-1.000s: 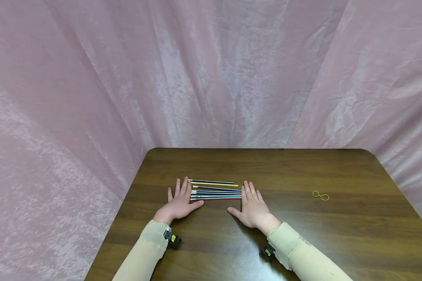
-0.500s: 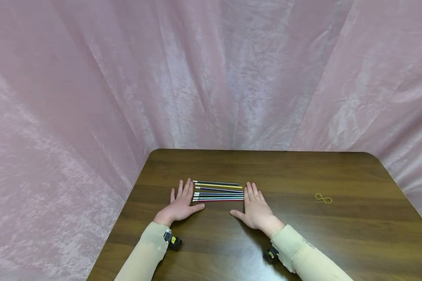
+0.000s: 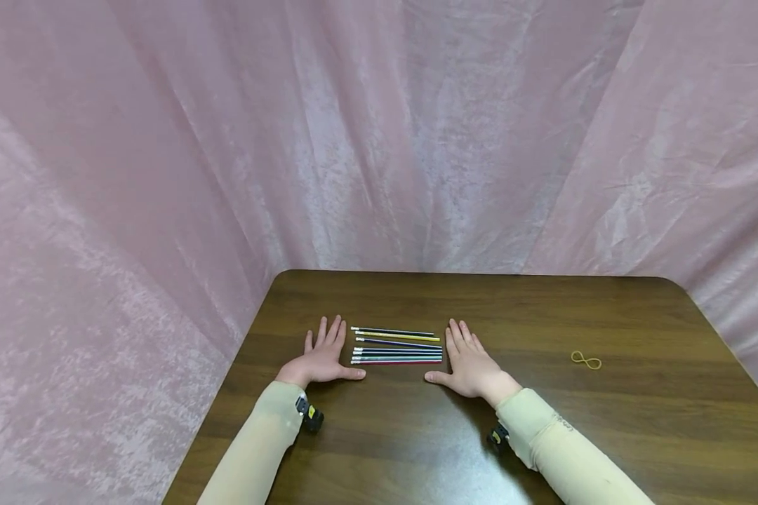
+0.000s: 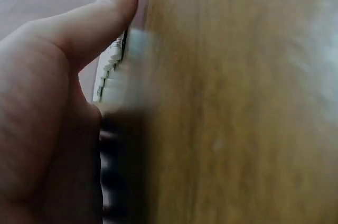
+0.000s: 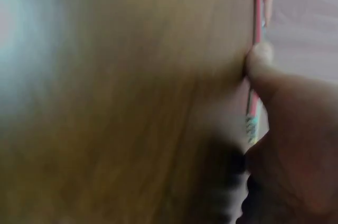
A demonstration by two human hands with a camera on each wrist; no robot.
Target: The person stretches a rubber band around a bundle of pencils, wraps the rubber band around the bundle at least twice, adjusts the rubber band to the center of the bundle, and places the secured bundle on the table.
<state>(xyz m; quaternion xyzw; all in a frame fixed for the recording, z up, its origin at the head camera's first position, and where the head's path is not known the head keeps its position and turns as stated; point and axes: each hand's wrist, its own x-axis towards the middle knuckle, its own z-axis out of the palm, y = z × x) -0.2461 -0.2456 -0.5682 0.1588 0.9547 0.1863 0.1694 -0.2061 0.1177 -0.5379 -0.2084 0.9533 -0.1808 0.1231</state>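
Eraser-tipped pencils are laid roughly parallel on the wood-grain table between the two hands, eraser ends toward the left hand. The right hand is placed just beside the opposite ends. Both hands are spread, nothing gripped. A yellow rubber band is seen well apart, to the right. Pencils judged light, stiff, smooth — rolling to be expected. Best gathered from both long sides and pinched mid-length.

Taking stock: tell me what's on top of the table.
Pencils lie between the left hand and right hand; a yellow rubber band lies farther right. The hands cover whatever is under them.
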